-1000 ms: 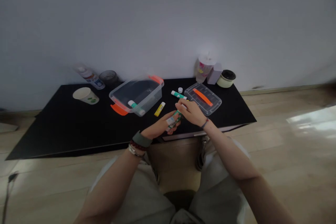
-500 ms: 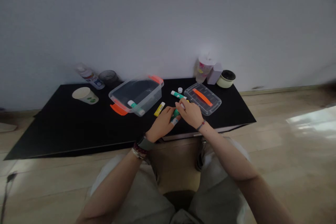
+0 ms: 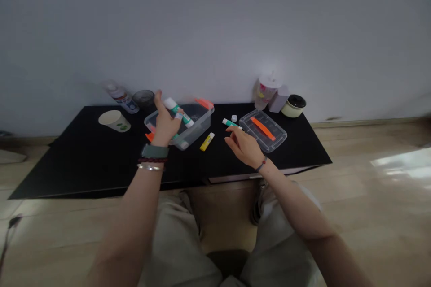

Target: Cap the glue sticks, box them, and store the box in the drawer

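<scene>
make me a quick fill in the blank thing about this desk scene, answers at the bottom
1. The hand at the clear container is the person's ____ one.
2. The near stick, lying just outside the container's wall, is white and ____.
3. The right hand is close to a far stick coloured white and ____.
4. On the flat lid, the handle is ____.

Missing words: left; yellow; green; orange.
</scene>
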A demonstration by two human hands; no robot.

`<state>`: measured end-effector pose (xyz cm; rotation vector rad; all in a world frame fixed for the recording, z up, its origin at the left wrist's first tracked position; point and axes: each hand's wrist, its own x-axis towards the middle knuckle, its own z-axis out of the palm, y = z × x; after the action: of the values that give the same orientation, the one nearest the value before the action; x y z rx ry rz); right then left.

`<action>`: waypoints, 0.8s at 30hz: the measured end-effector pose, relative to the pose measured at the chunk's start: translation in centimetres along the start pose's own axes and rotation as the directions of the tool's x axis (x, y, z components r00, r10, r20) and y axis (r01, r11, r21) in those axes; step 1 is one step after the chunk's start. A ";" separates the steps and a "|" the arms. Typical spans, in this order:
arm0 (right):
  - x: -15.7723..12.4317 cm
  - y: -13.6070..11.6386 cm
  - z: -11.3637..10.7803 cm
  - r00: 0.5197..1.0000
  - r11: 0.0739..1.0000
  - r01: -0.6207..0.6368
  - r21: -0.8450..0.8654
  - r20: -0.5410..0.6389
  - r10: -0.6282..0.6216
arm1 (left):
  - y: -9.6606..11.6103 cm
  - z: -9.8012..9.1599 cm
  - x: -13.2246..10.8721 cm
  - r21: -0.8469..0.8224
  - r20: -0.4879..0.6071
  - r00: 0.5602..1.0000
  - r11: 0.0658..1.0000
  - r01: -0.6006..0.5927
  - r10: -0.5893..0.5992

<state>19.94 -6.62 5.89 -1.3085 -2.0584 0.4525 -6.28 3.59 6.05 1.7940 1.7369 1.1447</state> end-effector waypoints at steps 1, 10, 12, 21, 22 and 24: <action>0.0 0.0 0.0 1.000 1.000 0.010 -0.029 0.007 -0.010 | -0.4 -0.1 0.7 0.055 0.020 1.000 0.998 0.016 -0.017; 0.2 0.0 -0.6 0.999 0.990 0.048 -0.131 0.017 -0.046 | -2.8 1.7 3.9 0.443 0.410 0.855 0.889 0.117 -0.317; 0.1 0.1 -0.7 0.998 0.987 0.055 -0.148 0.018 -0.053 | -3.2 2.1 4.1 0.513 0.434 0.833 0.854 0.084 -0.343; 0.1 0.8 -1.0 0.997 0.979 0.071 -0.189 -0.009 -0.074 | -5.7 3.7 5.9 0.720 0.415 0.763 0.692 0.058 -0.495; 0.1 0.7 -1.0 0.997 0.979 0.071 -0.190 -0.009 -0.074 | -6.0 3.8 6.0 0.732 0.415 0.758 0.679 0.051 -0.504; 0.2 0.7 -1.1 0.998 0.979 0.068 -0.193 -0.006 -0.070 | -6.4 3.9 6.1 0.749 0.420 0.745 0.662 0.039 -0.518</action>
<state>21.08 -6.21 6.34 -1.3412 -2.1725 0.2170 -7.99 11.38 0.64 1.8272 2.0415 -0.3386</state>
